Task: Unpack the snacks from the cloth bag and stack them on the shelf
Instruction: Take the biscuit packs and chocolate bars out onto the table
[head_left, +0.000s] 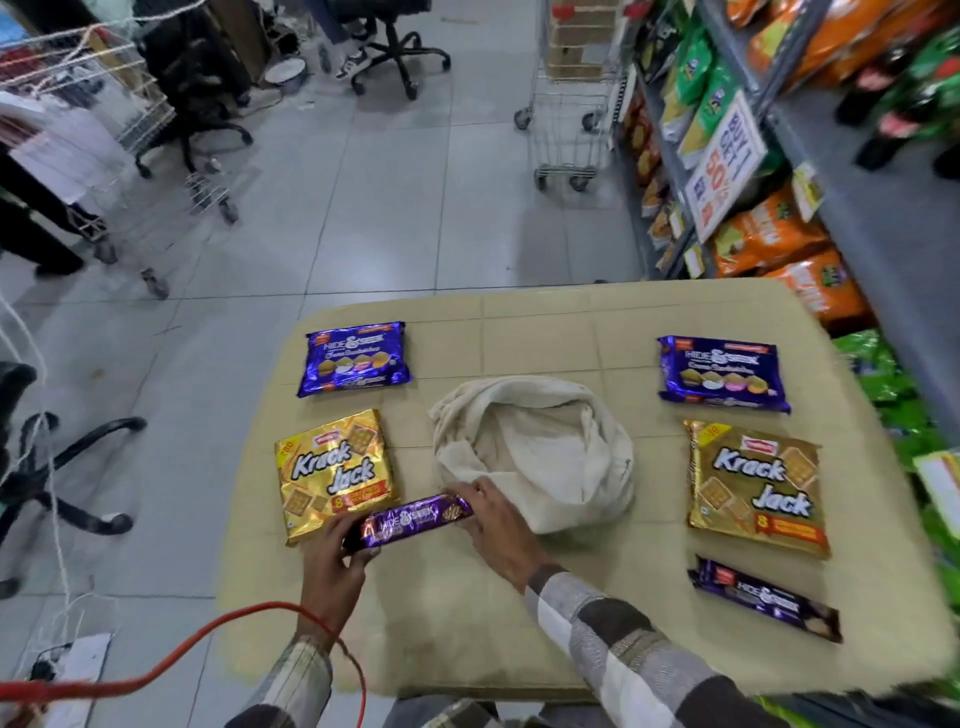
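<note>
1. A slim Hide & Seek roll (415, 522) is held low over the table (467, 623), left hand (332, 564) clamped on one end, right hand (496, 525) closed on the other; likely being laid down below the left Krack Jack pack (335, 473).
2. Cloth bag (535, 457) sits slumped mid-table, apparently emptied.
3. Five packs are laid out in mirrored columns, probably sorted for stacking.
4. Shelf (841, 218) stands right, beyond the table.

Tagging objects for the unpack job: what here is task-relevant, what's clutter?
Job:
cloth bag
long Hide & Seek pack held by left hand and right hand
five packs on the table
shelf

Lying about:
trolleys
office chairs
red cable
</note>
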